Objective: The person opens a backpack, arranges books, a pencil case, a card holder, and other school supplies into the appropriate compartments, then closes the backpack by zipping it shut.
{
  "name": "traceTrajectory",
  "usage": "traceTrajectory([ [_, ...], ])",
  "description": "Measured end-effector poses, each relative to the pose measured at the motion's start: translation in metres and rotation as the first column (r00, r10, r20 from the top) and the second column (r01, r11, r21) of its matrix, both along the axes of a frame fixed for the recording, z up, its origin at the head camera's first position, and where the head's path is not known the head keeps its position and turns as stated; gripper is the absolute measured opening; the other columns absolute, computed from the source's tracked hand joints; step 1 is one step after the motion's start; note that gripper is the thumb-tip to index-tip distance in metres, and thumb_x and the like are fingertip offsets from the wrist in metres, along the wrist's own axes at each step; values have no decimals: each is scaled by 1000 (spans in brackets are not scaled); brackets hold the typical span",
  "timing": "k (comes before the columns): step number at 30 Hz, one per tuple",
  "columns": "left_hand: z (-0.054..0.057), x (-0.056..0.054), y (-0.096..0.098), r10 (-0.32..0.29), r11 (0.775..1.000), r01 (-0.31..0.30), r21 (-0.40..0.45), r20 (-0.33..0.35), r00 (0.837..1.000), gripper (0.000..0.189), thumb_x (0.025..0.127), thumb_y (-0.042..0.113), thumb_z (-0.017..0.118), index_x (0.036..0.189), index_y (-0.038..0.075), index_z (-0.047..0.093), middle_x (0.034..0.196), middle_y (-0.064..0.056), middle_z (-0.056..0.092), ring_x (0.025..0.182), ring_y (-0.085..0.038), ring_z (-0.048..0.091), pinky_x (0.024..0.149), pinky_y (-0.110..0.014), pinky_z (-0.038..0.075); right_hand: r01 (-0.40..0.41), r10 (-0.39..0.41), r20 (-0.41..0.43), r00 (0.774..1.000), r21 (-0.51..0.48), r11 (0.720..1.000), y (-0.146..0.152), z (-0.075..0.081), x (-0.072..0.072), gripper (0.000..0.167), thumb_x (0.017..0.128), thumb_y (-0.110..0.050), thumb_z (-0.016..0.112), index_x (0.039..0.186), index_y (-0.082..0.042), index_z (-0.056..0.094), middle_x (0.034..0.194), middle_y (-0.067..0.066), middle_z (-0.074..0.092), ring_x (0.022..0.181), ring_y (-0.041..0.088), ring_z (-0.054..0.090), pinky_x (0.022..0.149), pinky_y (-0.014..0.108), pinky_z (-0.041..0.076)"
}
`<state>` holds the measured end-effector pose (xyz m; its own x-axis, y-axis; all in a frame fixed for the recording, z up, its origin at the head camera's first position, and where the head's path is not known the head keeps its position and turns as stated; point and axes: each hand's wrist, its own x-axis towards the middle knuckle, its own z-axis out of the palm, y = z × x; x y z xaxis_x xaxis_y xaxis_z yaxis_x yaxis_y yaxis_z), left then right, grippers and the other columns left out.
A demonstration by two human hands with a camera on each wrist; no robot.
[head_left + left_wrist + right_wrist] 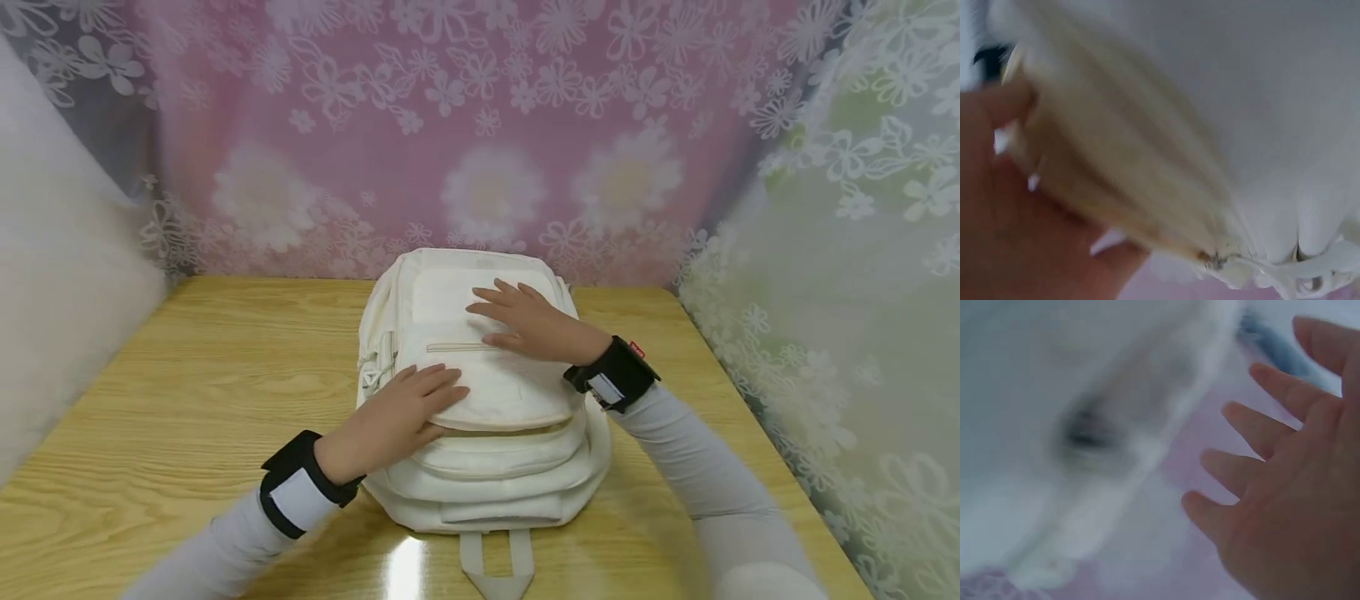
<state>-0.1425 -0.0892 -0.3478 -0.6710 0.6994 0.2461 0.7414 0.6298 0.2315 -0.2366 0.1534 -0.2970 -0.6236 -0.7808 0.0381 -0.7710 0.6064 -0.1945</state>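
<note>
A cream-white backpack [487,458] lies on the table, front side up, with its top handle loop [497,583] towards me. My left hand [397,421] rests on the left part of its front panel, fingers fairly straight. In the left wrist view, that hand [1016,231] is beside a beige fabric edge [1122,144], which hides some fingertips. Farther up, my right hand [536,325] is over the front panel near a short zip [457,347], fingers spread. The right wrist view shows this hand [1291,469] holding nothing, apart from the blurred white fabric.
The wooden table [247,375] extends to both sides of the backpack. A pink floral curtain [375,175] hangs behind it, with pale curtains at the left and right [847,333]. Black bands [618,372] wrap both wrists. Straps [371,371] hang at the bag's left side.
</note>
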Motion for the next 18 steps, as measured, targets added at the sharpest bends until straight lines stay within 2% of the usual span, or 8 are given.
traceTrajectory([
  [2,3,-6,-8,28,995,-38,92,103,994,43,89,29,63,128,12,56,138,-9,50,128,-28,46,104,-47,38,41,-44,35,998,77,996,-2,-15,-13,61,95,-44,48,148,-20,28,157,9,17,144,37,9,113,58,9],
  [4,6,-14,-18,119,967,-151,203,162,980,34,92,26,60,122,11,58,131,-10,53,121,-27,51,98,-44,43,60,-67,66,996,105,993,-2,-26,-20,68,93,-48,49,150,-24,20,158,6,9,145,36,3,113,59,6],
  [7,5,-26,-33,309,891,-360,277,212,927,26,93,15,58,116,4,58,117,-14,57,105,-28,56,86,-42,49,65,-72,85,994,83,994,-3,-32,-24,71,92,-49,50,151,-26,16,159,4,4,145,34,-1,113,59,4],
  [9,-2,-33,-40,383,870,-430,240,220,897,23,93,11,56,113,-1,59,107,-17,58,94,-29,58,77,-40,50,62,-67,84,994,68,996,-4,-33,-24,71,92,-48,51,151,-26,16,159,4,3,145,33,-1,114,58,3],
  [10,-6,-35,-43,397,871,-442,214,224,890,23,92,10,56,112,-2,59,103,-17,58,90,-29,57,74,-39,50,61,-66,83,994,66,996,-4,-33,-23,71,92,-48,51,151,-26,16,159,4,3,146,33,-2,114,58,3],
  [12,-15,-40,-44,404,877,-443,188,213,890,20,92,11,55,106,-3,62,96,-16,59,84,-26,56,71,-35,49,60,-65,76,995,67,996,-5,-32,-22,71,93,-48,50,151,-25,16,159,5,4,145,34,-1,114,58,3],
  [15,-25,-44,-42,407,883,-431,187,154,900,11,92,10,56,94,1,63,85,-11,55,74,-21,50,64,-29,43,67,-72,76,995,68,995,-5,-30,-21,71,93,-48,50,150,-24,18,159,6,5,145,35,0,114,59,3],
  [18,-26,-39,-41,408,890,-420,179,97,908,10,92,10,57,82,6,58,75,-5,52,67,-17,46,59,-26,39,69,-73,81,994,57,996,-5,-30,-20,70,92,-47,52,150,-23,20,158,7,7,145,35,2,113,59,5],
])
